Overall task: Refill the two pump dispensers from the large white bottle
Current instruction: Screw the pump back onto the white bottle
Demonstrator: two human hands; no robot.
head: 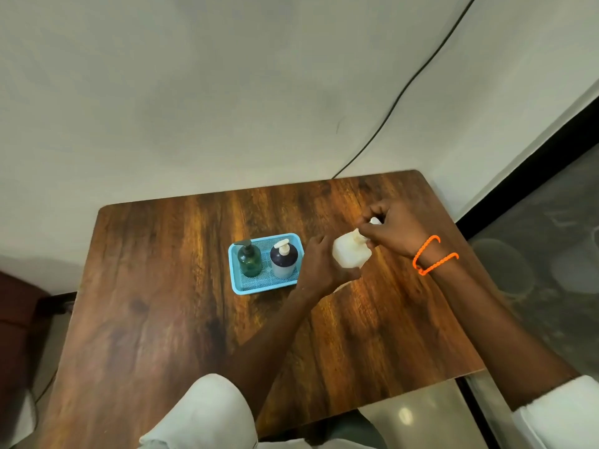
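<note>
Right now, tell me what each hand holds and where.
Left hand grips the body of the large white bottle on the table; right hand pinches the bottle's cap.

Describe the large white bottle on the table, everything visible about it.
The large white bottle is squat and broad-shouldered, in a creamy, slightly translucent plastic by its look. It stands on the wooden table, just right of the blue tray, apart from it. The left hand grips its body from the near left side. The right hand closes its fingers round the white cap at the neck. Whether the cap is loosened cannot be told.
</note>
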